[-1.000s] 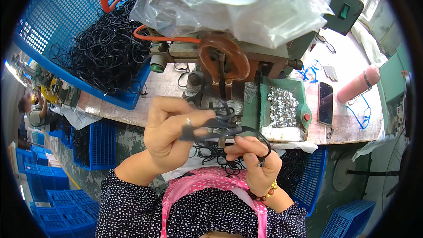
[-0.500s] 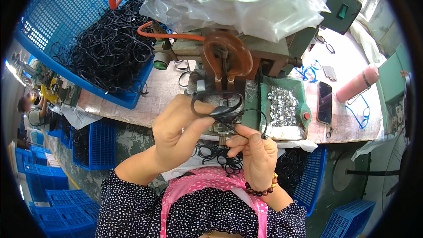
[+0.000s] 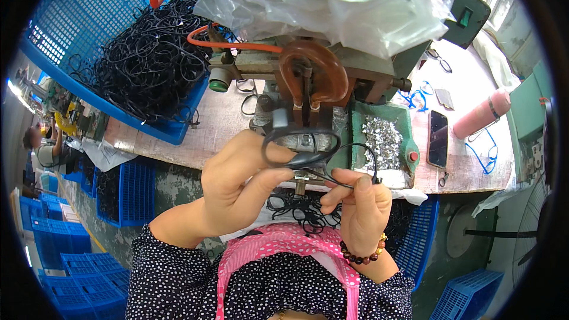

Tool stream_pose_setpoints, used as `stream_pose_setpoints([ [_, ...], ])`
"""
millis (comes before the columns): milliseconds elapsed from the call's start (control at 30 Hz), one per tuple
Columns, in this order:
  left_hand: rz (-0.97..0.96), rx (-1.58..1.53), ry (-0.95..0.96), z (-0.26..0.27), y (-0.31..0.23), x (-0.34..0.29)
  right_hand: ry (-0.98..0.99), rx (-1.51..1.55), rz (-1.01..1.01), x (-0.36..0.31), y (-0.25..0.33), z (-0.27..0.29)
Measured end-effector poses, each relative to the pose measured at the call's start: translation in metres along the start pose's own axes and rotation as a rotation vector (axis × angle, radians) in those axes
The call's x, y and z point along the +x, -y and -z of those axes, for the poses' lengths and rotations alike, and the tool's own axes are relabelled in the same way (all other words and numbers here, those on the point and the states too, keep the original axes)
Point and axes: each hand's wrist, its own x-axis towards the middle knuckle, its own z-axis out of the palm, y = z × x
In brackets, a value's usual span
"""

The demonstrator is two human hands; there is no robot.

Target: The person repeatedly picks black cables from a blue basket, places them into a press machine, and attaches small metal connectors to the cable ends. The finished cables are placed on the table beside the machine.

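Note:
A black eyeglass frame (image 3: 305, 159) is held up in front of the bench machine, its two rims showing as dark loops. My left hand (image 3: 234, 184) pinches it near the left rim, thumb and forefinger closed. On the far side, my right hand (image 3: 363, 207) grips the other rim between thumb and fingers. Just beyond the frame stand the machine's metal jig (image 3: 305, 141) and brown looped coil (image 3: 314, 74). Below my hands, more black frames (image 3: 305, 216) lie in a tangle near my lap. The fingers hide part of the held frame.
A blue basket (image 3: 65, 83) heaped with black frames (image 3: 148, 59) stands at the left. Right of the jig is a green tray (image 3: 409, 142) of small silver parts. Further right lie a phone (image 3: 437, 139), a pink bottle (image 3: 483, 114) and blue frames (image 3: 491, 153). Plastic bags (image 3: 332, 0) cover the machine.
Both hands have shifted a little, the right one to the right. The black eyeglass frame has moved right with them, its rims now spread wider apart.

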Motion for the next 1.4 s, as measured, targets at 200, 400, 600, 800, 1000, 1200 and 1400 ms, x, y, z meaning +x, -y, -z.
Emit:
stream_pose_setpoints([
  [200, 0.019, -0.012, -0.095, -0.009, 0.012, 0.011, -0.020, -0.049, 0.047, 0.000, -0.004, -0.002],
  [400, 0.057, -0.083, -0.117, -0.020, 0.021, 0.016, -0.093, -0.042, 0.027, 0.004, -0.011, 0.001],
  [600, -0.112, 0.054, -0.051, -0.021, 0.028, 0.020, -0.015, 0.025, -0.010, 0.005, -0.015, 0.012],
  [800, -0.216, 0.111, -0.039, -0.019, 0.031, 0.017, 0.219, -0.573, -0.092, 0.007, -0.003, 0.054],
  [1000, -0.228, 0.085, -0.047, -0.021, 0.033, 0.015, -0.331, -0.704, 0.303, 0.015, 0.012, 0.074],
  [1200, -0.216, 0.097, -0.039, -0.020, 0.032, 0.015, 0.041, -1.366, 0.756, 0.026, 0.009, 0.023],
  [1400, -0.252, 0.212, -0.070, -0.017, 0.028, 0.015, 0.040, -1.392, 0.826, 0.033, 0.001, 0.005],
])
